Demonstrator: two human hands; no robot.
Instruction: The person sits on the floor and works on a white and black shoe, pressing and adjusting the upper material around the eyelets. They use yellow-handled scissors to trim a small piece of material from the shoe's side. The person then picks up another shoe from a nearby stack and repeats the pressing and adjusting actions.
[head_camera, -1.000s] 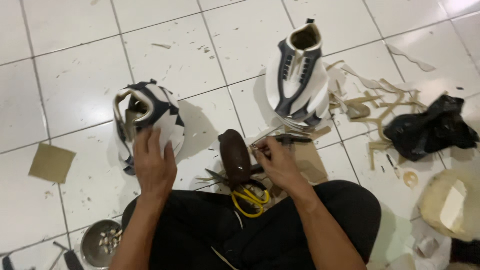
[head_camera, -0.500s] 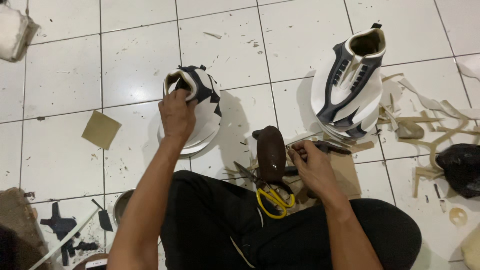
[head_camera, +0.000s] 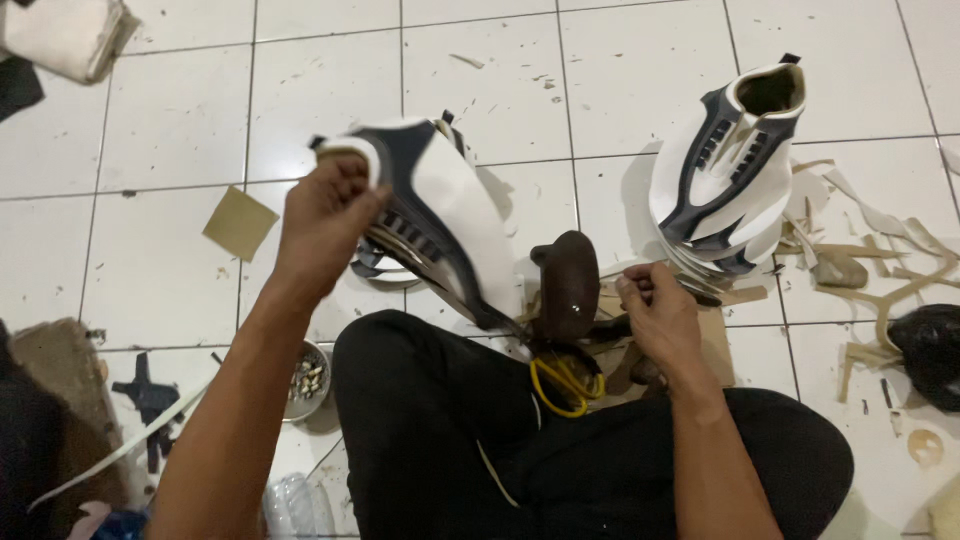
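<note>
The left hand (head_camera: 325, 220) is closed around the collar end of a white and navy shoe upper (head_camera: 435, 215), lifted above the white tiled floor (head_camera: 170, 120). The right hand (head_camera: 660, 315) is curled shut beside a dark brown rounded block (head_camera: 568, 285); what it pinches I cannot tell. The upper's lower tip hangs close to that block and the yellow-handled scissors (head_camera: 562, 385), so it could snag. A stack of matching uppers (head_camera: 725, 170) leans nearby and might topple if bumped.
</note>
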